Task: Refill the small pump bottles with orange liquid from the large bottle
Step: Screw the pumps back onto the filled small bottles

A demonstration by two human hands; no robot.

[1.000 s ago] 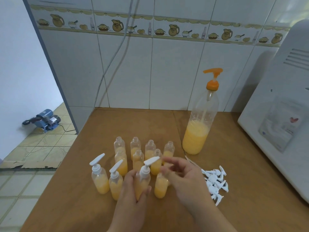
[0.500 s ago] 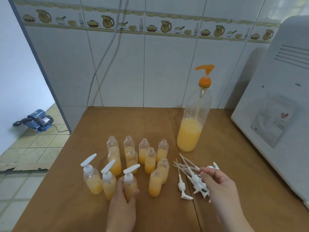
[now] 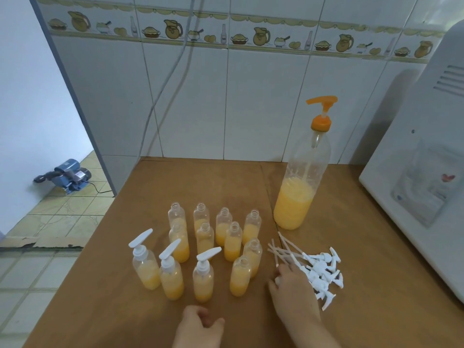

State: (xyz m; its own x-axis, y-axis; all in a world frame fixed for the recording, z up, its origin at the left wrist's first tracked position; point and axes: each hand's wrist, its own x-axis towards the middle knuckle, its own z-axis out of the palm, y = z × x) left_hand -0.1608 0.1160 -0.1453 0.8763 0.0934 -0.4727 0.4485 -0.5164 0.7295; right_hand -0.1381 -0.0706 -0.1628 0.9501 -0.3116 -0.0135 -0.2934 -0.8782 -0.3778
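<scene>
Small clear pump bottles (image 3: 239, 276) of orange liquid uncapped | your right hand (image 3: 293, 285) reaches loose white pump heads (image 3: 319, 272), grip unclear | left hand (image 3: 198, 325) loosely curled, empty | risk: your wrist topples one.

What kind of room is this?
Probably a home kitchen or utility corner: wall tiles with a border of painted jugs and bowls, a brown worktop, and a white appliance beside it.

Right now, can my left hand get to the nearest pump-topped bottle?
Probably yes: the left hand lies just in front of the nearest capped bottle, with bare table between them.
</scene>
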